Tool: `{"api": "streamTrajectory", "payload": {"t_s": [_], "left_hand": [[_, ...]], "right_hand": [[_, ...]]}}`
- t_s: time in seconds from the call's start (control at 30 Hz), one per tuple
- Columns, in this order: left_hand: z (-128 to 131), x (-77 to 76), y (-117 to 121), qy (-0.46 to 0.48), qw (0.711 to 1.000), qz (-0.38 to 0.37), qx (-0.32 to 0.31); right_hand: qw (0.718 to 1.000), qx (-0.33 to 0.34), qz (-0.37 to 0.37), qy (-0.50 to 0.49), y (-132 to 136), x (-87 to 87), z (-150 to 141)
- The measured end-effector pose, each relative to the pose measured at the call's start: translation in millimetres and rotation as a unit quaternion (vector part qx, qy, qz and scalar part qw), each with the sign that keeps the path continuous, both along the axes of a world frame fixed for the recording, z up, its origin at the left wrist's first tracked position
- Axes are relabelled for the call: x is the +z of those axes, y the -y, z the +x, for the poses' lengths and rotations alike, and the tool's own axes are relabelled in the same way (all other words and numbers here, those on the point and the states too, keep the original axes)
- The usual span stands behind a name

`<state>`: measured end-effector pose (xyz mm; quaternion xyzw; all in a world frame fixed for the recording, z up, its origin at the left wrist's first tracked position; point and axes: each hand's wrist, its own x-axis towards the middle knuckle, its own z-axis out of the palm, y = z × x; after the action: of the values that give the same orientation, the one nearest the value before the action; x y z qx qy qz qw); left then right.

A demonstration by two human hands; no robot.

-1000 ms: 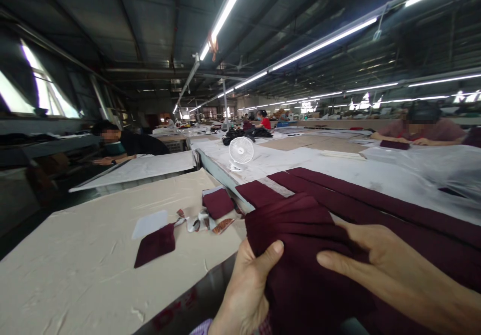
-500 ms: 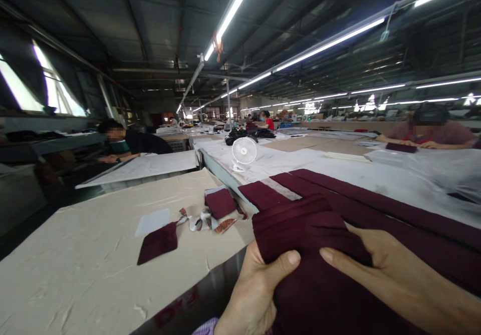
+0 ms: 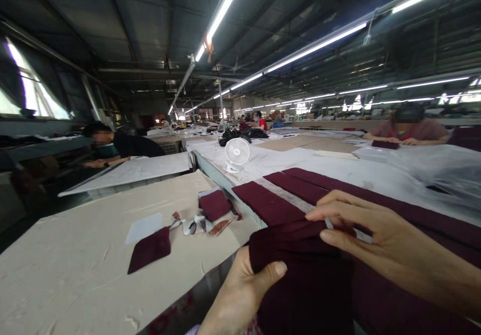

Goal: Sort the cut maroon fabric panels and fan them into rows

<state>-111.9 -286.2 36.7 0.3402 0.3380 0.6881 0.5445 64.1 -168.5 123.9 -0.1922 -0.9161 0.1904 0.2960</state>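
Observation:
A bundle of dark maroon fabric point(image 3: 300, 280) hangs in folds in front of me, low in the head view. My left hand point(image 3: 244, 287) is closed on its left edge, thumb on top and fingers hidden behind. At the upper right edge of the bundle is my right hand point(image 3: 361, 230), fingers bent and thumb apart from the index finger, its fingertips at the top fold. Whether those fingertips pinch a layer or only touch it is hard to see. Long maroon fabric strips point(image 3: 263, 200) lie on the white table just beyond, a pale strip between two of them.
A cream-covered table point(image 3: 75, 255) at left bears maroon fabric pieces point(image 3: 150, 250), a white card point(image 3: 145, 226) and a patterned scrap strip point(image 3: 199, 223). A small white fan point(image 3: 237, 152) stands on the white table point(image 3: 278, 157). Co-workers lean over tables at left and right; clear plastic sheeting point(image 3: 432, 167) lies at right.
My right hand has lifted off the bundle's right side, moving up to its top edge with the fingers now showing. My left hand keeps its hold. The view has swung slightly right.

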Motion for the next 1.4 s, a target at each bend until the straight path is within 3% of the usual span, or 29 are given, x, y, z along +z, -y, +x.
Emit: {"api": "streamTrajectory", "payload": {"t_s": [0.37,0.57,1.07,1.27,1.4], "left_hand": [[-14,0.2,3,-0.116,0.993,0.000,-0.014],[-17,-0.1,4,-0.130,0.991,-0.011,-0.014],[-10,-5.0,1,-0.032,0.999,-0.010,0.019],[-9,-7.4,-1,0.045,0.997,-0.008,0.059],[-11,-7.0,-1,0.031,0.998,-0.007,0.054]], "right_hand": [[0.987,0.017,-0.110,0.114,5,9.9,-3],[0.988,0.034,-0.100,0.113,4,2.2,-4],[0.995,0.004,-0.099,0.023,2,-14.7,-7],[0.977,-0.038,-0.207,0.043,4,-13.5,-3],[0.956,-0.015,-0.293,0.026,0,-21.0,-7]]}}
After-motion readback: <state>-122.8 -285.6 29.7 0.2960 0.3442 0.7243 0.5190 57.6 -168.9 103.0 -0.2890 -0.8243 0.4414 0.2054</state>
